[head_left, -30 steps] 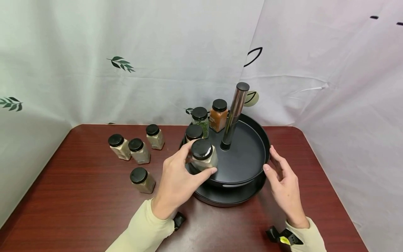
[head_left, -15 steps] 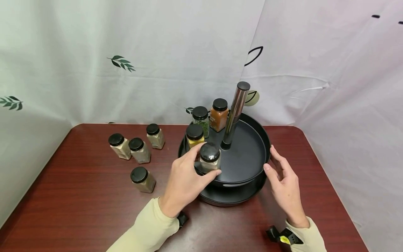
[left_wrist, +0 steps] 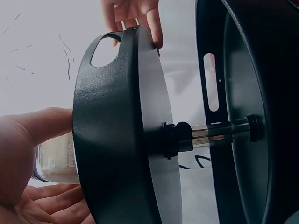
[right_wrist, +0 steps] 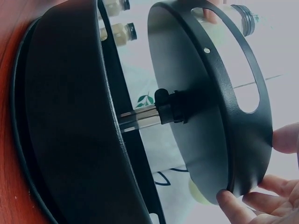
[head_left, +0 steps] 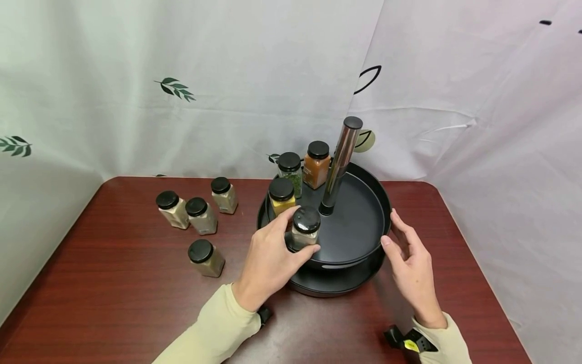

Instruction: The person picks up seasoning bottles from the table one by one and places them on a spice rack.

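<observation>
My left hand grips a square spice jar with a shiny black lid and pale contents, upright at the front left of the upper tray. Part of a label reading PEPPER shows on this jar in the left wrist view. The upper tray belongs to a black two-tier lazy Susan with a shiny central post. My right hand holds the tray's right edge, thumb at the top rim and a fingertip at the lower edge. Behind the held jar stands a yellow spice jar.
A green herb jar and an orange spice jar stand at the tray's back left. Several pale jars, including one nearest the front, stand on the wooden table to the left. A white curtain hangs behind.
My left hand has brought the pale jar slightly right and down onto the upper tray, uncovering the yellow jar behind it. The right hand stays at the rim.
</observation>
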Demonstrator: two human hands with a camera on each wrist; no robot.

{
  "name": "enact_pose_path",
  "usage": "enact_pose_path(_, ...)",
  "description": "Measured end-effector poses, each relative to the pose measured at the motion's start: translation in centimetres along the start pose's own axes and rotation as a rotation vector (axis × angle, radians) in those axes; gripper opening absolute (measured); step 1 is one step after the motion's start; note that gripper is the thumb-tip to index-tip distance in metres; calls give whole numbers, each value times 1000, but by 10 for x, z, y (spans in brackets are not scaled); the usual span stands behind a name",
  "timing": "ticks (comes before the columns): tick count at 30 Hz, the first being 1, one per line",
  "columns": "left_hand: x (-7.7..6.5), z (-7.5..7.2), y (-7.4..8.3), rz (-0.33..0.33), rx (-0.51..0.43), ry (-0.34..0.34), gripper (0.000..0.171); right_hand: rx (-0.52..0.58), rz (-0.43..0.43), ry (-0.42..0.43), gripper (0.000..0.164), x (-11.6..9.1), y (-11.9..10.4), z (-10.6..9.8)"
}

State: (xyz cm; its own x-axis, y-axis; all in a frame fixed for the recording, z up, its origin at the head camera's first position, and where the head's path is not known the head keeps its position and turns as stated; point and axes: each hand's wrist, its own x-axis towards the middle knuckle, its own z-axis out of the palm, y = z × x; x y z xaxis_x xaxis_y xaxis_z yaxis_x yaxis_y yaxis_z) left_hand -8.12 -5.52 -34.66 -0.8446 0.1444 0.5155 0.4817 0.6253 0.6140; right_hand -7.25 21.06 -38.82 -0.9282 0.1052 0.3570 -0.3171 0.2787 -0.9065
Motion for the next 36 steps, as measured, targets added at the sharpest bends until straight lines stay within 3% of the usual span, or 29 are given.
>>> enact_pose_path(16,1,1,-3,54,3,-9,76,25,4,29,49,3,2,-2)
enact_pose_path(23,-1,-4,-3,36,13,-36,77,48,10,53,47,5,3,-2)
enact_pose_path(29,-7,-15,-6,59,31,-19,74,-11,-10,83,40,8,4,-3)
enact_pose_path(36,-21,-40,-23,130,85,78,73,7,10,83,37,16,6,-3)
